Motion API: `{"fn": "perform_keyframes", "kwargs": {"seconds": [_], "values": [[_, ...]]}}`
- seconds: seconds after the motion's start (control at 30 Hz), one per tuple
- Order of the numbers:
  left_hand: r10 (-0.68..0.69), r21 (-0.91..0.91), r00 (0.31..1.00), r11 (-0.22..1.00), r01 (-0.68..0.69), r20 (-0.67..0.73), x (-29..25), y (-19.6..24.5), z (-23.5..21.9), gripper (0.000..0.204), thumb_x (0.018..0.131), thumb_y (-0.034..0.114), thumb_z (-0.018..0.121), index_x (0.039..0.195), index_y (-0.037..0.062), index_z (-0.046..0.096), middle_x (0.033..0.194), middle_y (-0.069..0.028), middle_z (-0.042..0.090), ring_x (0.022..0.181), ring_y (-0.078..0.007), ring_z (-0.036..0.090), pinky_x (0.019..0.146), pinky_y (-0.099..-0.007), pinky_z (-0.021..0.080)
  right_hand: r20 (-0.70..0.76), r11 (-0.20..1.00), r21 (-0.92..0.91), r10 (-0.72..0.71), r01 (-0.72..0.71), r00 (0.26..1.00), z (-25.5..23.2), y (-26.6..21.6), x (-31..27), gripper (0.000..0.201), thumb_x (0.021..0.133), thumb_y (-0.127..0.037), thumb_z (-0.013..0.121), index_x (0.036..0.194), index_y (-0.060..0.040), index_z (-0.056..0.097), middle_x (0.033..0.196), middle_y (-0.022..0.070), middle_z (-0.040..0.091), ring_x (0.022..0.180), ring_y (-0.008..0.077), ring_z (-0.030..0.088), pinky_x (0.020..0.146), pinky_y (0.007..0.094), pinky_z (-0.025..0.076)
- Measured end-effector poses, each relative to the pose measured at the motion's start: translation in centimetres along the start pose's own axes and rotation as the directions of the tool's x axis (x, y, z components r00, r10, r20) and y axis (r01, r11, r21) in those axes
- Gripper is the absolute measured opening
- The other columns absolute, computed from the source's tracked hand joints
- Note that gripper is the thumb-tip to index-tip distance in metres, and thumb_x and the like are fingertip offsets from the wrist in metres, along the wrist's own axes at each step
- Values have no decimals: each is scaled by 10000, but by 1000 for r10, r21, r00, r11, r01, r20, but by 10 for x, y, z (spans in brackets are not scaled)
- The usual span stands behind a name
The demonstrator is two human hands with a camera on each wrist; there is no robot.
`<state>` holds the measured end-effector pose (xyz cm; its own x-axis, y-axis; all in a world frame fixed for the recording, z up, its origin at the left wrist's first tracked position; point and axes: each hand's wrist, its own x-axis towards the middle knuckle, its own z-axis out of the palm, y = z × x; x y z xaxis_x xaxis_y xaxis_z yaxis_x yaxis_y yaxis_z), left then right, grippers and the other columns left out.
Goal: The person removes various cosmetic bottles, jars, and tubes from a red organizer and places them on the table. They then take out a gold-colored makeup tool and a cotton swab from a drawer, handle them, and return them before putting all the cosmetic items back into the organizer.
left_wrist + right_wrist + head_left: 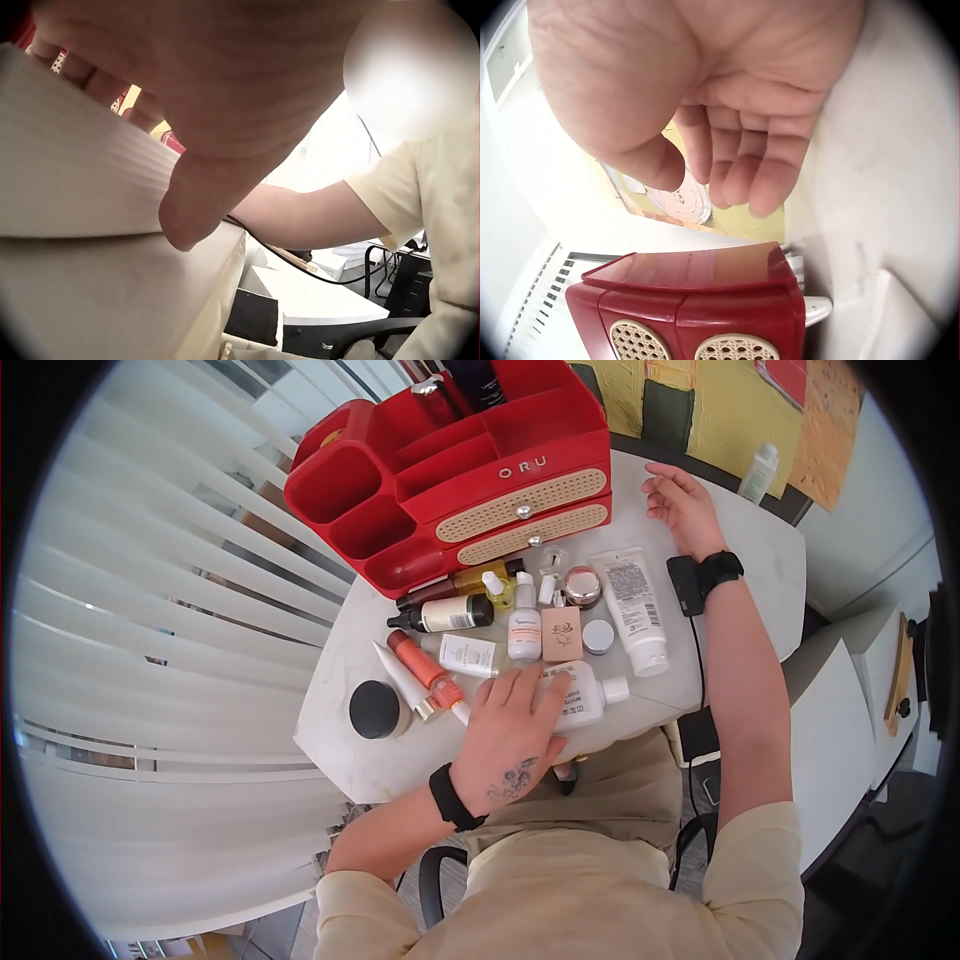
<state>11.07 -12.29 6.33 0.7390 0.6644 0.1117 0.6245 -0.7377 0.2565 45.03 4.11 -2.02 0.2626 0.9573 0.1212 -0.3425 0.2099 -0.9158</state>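
Note:
My left hand (510, 730) rests at the table's near side, its extended fingers reaching over the left end of a white bottle (580, 696) that lies on its side. Left of these fingers are a coral tube (415, 658) and a clear bottle with a white label (468, 656). In the left wrist view the palm (217, 82) fills the top, its thumb pointing down. My right hand (686, 510) stays right of the red organizer (520, 470), palm up, with loosely bent fingers and nothing in them. A white squeeze tube (632, 605) lies nearest below it.
Several small cosmetics sit before the organizer, among them a dark dropper bottle (455, 614), a pink box (562, 634) and a small jar (598, 637). A black-lidded jar (378, 709) stands at the left. A black cable (700, 660) hangs from the right wrist. Blinds (190, 660) border the table's left.

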Motion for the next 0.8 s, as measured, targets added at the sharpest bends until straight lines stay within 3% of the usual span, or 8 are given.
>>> {"fn": "perform_keyframes", "kwargs": {"seconds": [0.13, 0.4, 0.8], "values": [[-28, -9, 998, 1000, 29, 64, 1, 3, -1, 713, 661, 157, 796, 1300, 41, 503, 1217, -195, 517, 1109, -366, 512, 946, -453, 416, -4, 1000, -11, 7, -7, 1000, 2, -2, -2, 280, 946, -117, 565, 1198, 0, 590, 930, 54, 646, 736, 91, 584, 681, 250, 512], [-21, -84, 999, 996, 24, 32, -3, 2, 2, 713, 672, 161, 789, 1309, 33, 497, 1215, -188, 525, 1104, -367, 516, 960, -461, 408, -4, 1000, -26, 9, -9, 1000, 3, -1, -1, 273, 938, -113, 571, 1186, -2, 594, 923, 47, 648, 725, 84, 581, 660, 240, 512], [-7, -7, 999, 1000, 7, -42, -4, 0, 2, 699, 681, 174, 784, 1305, 30, 504, 1256, -196, 518, 1111, -370, 513, 965, -456, 403, -7, 997, -71, 24, -25, 1000, 4, -3, -1, 265, 965, -122, 547, 1203, -15, 593, 931, 39, 641, 734, 78, 581, 665, 241, 503]]}}
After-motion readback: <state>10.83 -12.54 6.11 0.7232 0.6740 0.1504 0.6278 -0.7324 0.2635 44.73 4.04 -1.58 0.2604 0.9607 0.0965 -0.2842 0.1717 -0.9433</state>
